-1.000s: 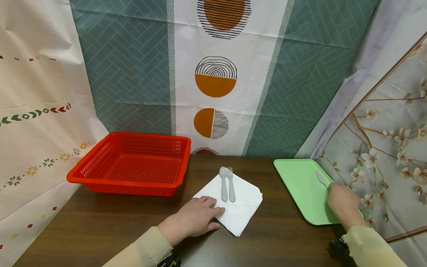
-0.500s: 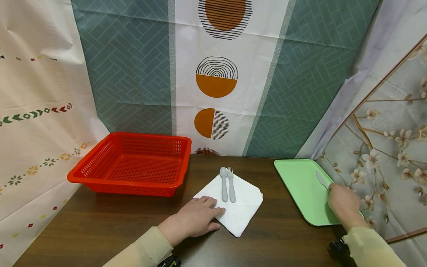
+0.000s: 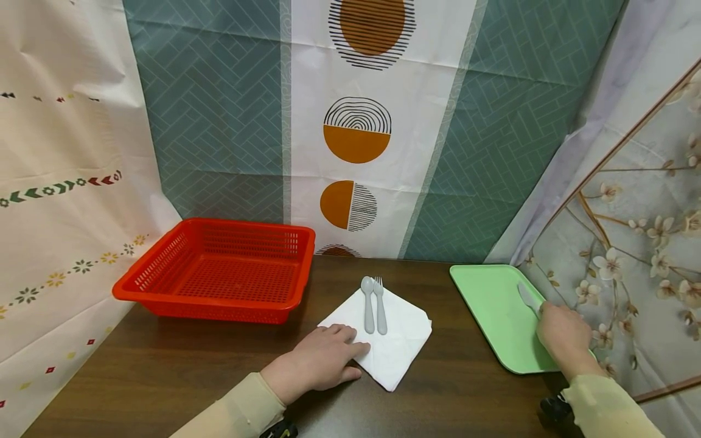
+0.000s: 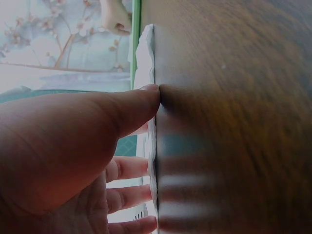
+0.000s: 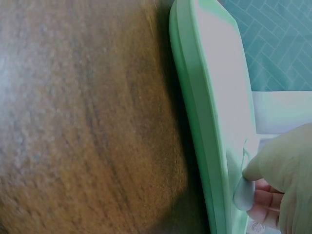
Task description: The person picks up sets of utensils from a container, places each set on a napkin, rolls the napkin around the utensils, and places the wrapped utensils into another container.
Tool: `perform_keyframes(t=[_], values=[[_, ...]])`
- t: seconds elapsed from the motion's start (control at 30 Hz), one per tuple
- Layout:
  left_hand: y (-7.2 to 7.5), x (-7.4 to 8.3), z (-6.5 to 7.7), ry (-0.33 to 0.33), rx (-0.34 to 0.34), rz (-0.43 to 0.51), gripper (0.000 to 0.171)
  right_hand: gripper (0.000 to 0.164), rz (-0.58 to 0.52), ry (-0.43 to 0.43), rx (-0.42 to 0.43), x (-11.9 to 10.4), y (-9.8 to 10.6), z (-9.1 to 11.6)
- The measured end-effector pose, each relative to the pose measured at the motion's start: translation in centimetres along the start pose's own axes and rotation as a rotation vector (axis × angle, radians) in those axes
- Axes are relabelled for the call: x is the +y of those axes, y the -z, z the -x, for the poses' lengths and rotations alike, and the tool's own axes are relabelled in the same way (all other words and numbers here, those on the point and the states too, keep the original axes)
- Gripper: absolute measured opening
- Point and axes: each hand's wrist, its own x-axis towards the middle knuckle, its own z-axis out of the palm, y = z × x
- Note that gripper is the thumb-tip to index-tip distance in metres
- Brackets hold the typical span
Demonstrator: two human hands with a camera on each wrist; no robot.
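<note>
Toward the right edge of the table (image 3: 164, 359), I see a person's right hand (image 3: 564, 334) above the near right part of a pale green tray (image 3: 487, 298), thumb and fingers closed in a pinch on the handle end of a grey knife (image 3: 528, 297). Its blade points away toward the tray's far edge; whether the blade touches the tray, I can't tell from where I stand.

Midway along the table, the left hand (image 3: 323, 359) has its fingers extended and spread, gripping nothing. The fingertips rest on a folded white napkin (image 3: 394, 350) along its near left edge, the thumb lying just at that edge.

On the napkin a grey spoon (image 3: 369, 310) and a grey fork (image 3: 380, 307) lie side by side, heads at the napkin's far corner, handles toward its middle. Near the table's far left corner sits a red slatted basket (image 3: 208, 309), well apart from the tray. Behind the table's far edge hangs a patterned curtain (image 3: 219, 91).
</note>
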Motion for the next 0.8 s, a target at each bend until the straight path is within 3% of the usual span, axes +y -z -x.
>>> perform_keyframes(t=[0.6,0.8], values=[[0.35,0.16,-0.05,0.012,-0.010,0.007,0.046,0.024,-0.015,0.000,-0.018,-0.61,0.14,0.07],[0.34,0.18,-0.06,0.015,-0.016,0.013,0.047,0.023,-0.011,0.036,0.022,-0.82,0.14,0.36]])
